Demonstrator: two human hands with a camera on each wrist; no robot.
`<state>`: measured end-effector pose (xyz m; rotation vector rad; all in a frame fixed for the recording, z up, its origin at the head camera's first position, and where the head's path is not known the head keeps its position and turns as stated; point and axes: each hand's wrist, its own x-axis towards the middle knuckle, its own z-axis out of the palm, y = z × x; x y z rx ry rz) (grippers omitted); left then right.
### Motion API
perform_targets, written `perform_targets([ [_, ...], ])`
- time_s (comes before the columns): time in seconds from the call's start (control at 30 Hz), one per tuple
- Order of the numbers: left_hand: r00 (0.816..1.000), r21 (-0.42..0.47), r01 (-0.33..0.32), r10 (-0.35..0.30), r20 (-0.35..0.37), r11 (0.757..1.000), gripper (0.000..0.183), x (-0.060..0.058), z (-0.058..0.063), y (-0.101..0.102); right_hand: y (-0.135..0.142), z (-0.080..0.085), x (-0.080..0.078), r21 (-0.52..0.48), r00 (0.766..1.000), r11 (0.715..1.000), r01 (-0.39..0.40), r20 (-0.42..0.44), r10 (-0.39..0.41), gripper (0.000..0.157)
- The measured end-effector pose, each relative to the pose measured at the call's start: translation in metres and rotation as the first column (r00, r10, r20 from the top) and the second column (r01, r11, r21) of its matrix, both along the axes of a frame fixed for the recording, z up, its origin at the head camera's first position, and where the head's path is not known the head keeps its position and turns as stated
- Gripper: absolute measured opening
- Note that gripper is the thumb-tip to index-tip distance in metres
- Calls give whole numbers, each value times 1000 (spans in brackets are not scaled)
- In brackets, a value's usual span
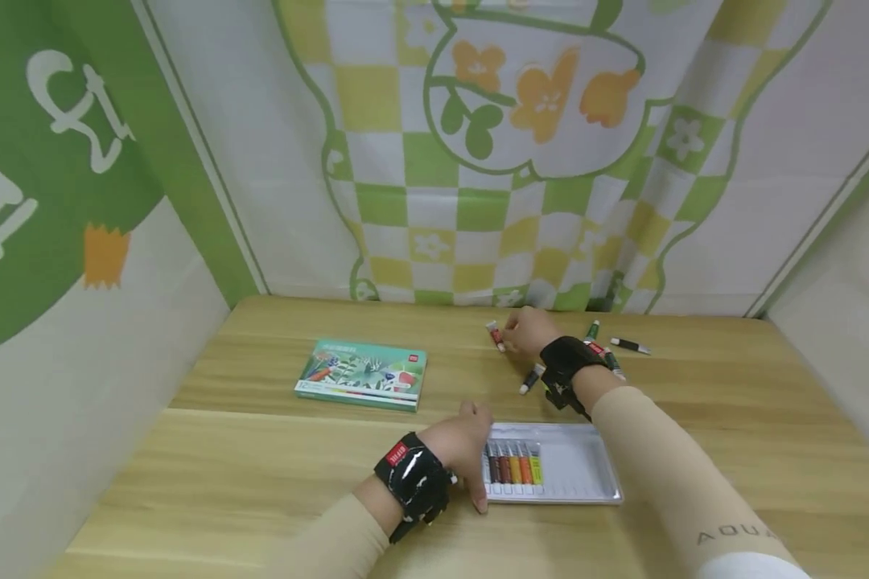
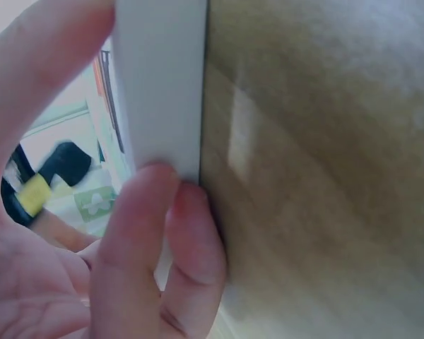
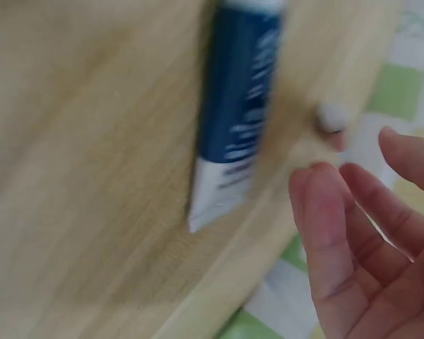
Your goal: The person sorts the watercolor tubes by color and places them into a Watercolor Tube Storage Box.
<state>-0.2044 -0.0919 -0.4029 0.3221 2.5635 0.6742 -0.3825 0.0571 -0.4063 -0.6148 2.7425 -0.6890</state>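
My left hand (image 1: 462, 444) grips the left end of a white plastic paint tray (image 1: 582, 460), with fingertips on its side wall in the left wrist view. Several paint tubes (image 1: 516, 465), brown through orange to yellow, lie in a row in the tray's left half. My right hand (image 1: 530, 331) reaches to the far part of the table, fingers loosely bent beside a small red paint tube (image 1: 496, 334). Nothing shows between the right thumb and fingers in the right wrist view. A dark blue paint tube (image 3: 238, 99) lies near that hand.
A green illustrated paint box (image 1: 362, 375) lies at the left on the wooden table. Beyond my right wrist are a green tube (image 1: 592, 330), a black tube (image 1: 631, 346) and a partly hidden dark green tube (image 1: 614, 366). A checkered curtain (image 1: 434, 209) hangs along the back edge.
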Motion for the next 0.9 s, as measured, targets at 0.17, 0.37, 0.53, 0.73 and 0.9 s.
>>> perform_targets([
  [0.17, 1000, -26, 5, -5, -11, 1000, 115, 3, 0, 1, -17, -13, -11, 72, 996, 995, 66, -58, -62, 28],
  [0.37, 1000, -13, 7, -8, -18, 1000, 118, 4, -2, -3, -31, -16, -13, 121, 996, 992, 36, -81, -26, 41],
  [0.53, 1000, -24, 14, -15, -14, 1000, 119, 0, -3, -1, -19, -13, -9, 86, 999, 996, -15, -27, 17, 41],
  [0.73, 1000, 12, -5, 5, 9, 1000, 113, -3, -1, -1, 6, 4, 14, -187, 988, 982, 11, 155, 19, 8],
  [0.9, 1000, 51, -10, 9, 20, 999, 108, -3, -2, -1, 36, 10, 50, -411, 942, 907, 90, 330, 56, 25],
])
